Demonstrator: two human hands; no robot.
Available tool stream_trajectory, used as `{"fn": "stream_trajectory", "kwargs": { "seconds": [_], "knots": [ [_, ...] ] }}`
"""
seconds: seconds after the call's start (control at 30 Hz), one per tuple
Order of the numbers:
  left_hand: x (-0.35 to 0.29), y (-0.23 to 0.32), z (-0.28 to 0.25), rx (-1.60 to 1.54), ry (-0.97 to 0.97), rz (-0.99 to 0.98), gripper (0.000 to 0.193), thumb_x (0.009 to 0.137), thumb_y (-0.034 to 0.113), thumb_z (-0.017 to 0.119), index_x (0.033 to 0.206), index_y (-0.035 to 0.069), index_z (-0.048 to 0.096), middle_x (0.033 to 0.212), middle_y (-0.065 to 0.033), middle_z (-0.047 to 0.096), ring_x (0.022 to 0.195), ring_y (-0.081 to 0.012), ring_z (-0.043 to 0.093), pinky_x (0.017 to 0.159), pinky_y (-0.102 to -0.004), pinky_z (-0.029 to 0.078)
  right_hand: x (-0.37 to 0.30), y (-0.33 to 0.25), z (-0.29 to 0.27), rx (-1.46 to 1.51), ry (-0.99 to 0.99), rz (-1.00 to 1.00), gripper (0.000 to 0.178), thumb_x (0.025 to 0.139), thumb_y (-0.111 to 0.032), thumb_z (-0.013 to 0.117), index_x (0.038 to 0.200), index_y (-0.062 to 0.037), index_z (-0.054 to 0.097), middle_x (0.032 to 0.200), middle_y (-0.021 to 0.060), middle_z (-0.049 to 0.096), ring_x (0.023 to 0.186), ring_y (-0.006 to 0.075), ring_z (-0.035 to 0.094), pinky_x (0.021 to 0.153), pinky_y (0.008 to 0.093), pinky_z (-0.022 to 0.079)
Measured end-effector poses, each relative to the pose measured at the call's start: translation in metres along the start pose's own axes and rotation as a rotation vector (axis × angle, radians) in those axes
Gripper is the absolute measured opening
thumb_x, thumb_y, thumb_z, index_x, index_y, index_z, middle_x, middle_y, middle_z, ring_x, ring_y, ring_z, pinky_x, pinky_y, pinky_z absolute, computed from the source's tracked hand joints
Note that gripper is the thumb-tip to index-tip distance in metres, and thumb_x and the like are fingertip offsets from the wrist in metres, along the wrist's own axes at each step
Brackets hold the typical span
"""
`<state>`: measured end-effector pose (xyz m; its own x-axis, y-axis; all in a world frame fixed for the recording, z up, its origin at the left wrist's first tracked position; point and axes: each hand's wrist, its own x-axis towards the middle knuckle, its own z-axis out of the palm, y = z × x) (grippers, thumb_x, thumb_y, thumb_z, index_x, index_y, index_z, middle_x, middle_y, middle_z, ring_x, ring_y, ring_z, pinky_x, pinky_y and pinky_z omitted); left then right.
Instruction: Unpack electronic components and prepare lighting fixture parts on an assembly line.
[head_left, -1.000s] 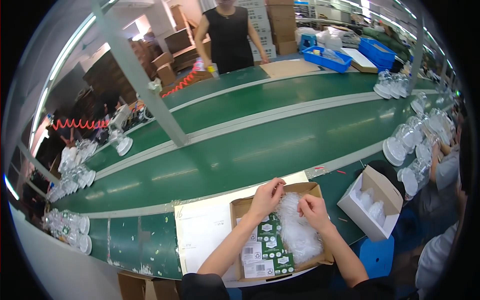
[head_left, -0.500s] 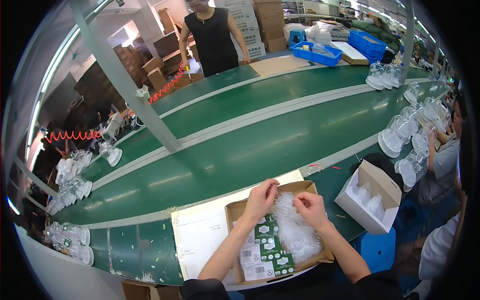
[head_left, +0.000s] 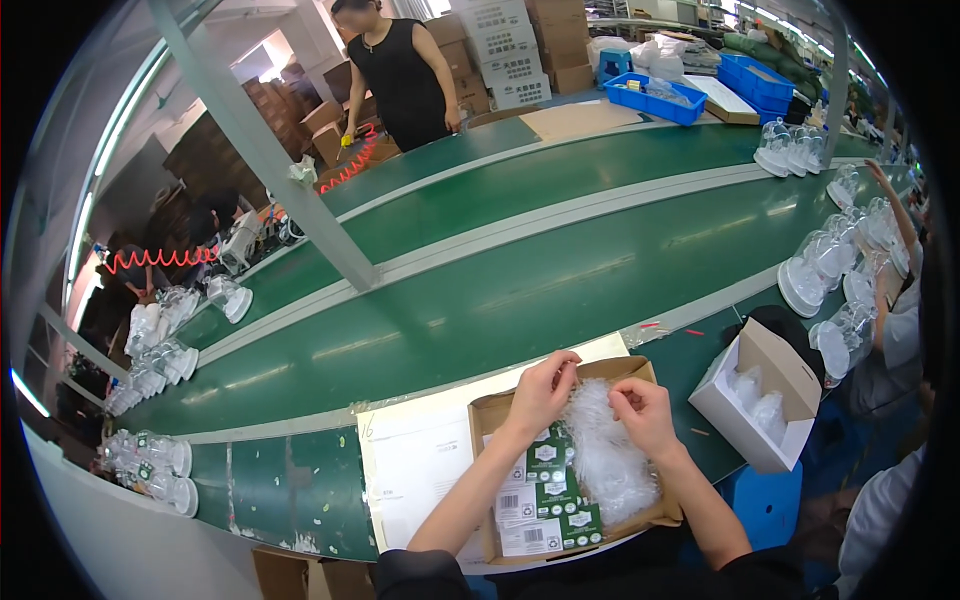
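Note:
A shallow cardboard box (head_left: pixel 664 378) lies in front of me. On its left side are several green and white printed tags (head_left: pixel 548 492), and on its right a heap of thin, clear plastic strands (head_left: pixel 612 462). Over the heap's far end, my left hand (head_left: pixel 543 392) is closed in a pinch near the box's back edge. My right hand (head_left: pixel 646 414) pinches too, just right of the strands. Whatever sits between the fingertips of either hand is too small to make out. Beneath the box lie white printed sheets (head_left: pixel 412 462).
An open white carton (head_left: pixel 735 400) with clear-wrapped items stands right, above a blue stool (head_left: pixel 765 500). Clear domes on white bases (head_left: pixel 805 285) cluster along the green conveyor (head_left: pixel 500 290). A grey post (head_left: pixel 270 150) rises left. A person (head_left: pixel 400 80) stands across the belt.
The whole view has shifted slightly, moving the scene rightward. Both my hands keep nearly the same pinched pose over the strands. At the right, a co-worker's arm now reaches up toward the domes.

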<state>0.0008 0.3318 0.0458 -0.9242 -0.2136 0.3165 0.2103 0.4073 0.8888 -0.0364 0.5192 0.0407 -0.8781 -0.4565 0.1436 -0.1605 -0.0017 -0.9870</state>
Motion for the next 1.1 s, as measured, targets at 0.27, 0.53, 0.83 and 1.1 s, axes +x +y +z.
{"fn": "stream_trajectory", "kwargs": {
  "seconds": [0.27,0.53,0.83,1.1],
  "knots": [
    [0.001,0.0,0.001,-0.013,-0.011,0.0,0.012,0.092,0.006,0.052,0.099,0.0,0.059,0.067,-0.007,0.062,0.059,-0.0117,0.059,0.055,-0.0245,0.046,-0.001,0.003,-0.005,-0.023,-0.101,-0.005,0.016,0.088,-0.005,0.056,0.074,0.0029,0.06,0.062,0.002,0.058,0.054,0.0061,0.055,0.05,0.0195,0.043],
    [0.002,-0.003,-0.002,0.031,-0.019,0.023,0.011,0.092,0.007,0.052,0.099,0.001,0.058,0.067,-0.0065,0.06,0.056,-0.011,0.056,0.053,-0.0259,0.044,0.004,0.008,0.0,0.024,-0.03,-0.018,0.01,0.087,-0.002,0.056,0.082,0.0041,0.062,0.069,0.0046,0.062,0.057,0.0073,0.057,0.051,0.0199,0.045],
    [0.0,-0.001,0.0,0.019,-0.005,0.016,0.01,0.09,0.008,0.054,0.096,0.002,0.058,0.066,-0.0131,0.06,0.057,-0.023,0.06,0.055,-0.0321,0.046,0.0,0.011,-0.001,0.018,-0.031,-0.012,0.011,0.089,-0.005,0.056,0.083,0.0023,0.062,0.069,0.0034,0.06,0.055,0.0068,0.054,0.049,0.0193,0.044],
    [0.001,-0.001,0.001,0.042,-0.01,0.049,0.009,0.09,0.007,0.054,0.096,0.002,0.058,0.068,-0.0105,0.061,0.058,-0.0194,0.06,0.055,-0.0299,0.046,0.001,0.006,-0.003,0.027,-0.02,-0.011,0.009,0.087,-0.002,0.057,0.083,0.0031,0.062,0.069,0.004,0.061,0.056,0.0069,0.056,0.051,0.0196,0.045]
  ]
}}
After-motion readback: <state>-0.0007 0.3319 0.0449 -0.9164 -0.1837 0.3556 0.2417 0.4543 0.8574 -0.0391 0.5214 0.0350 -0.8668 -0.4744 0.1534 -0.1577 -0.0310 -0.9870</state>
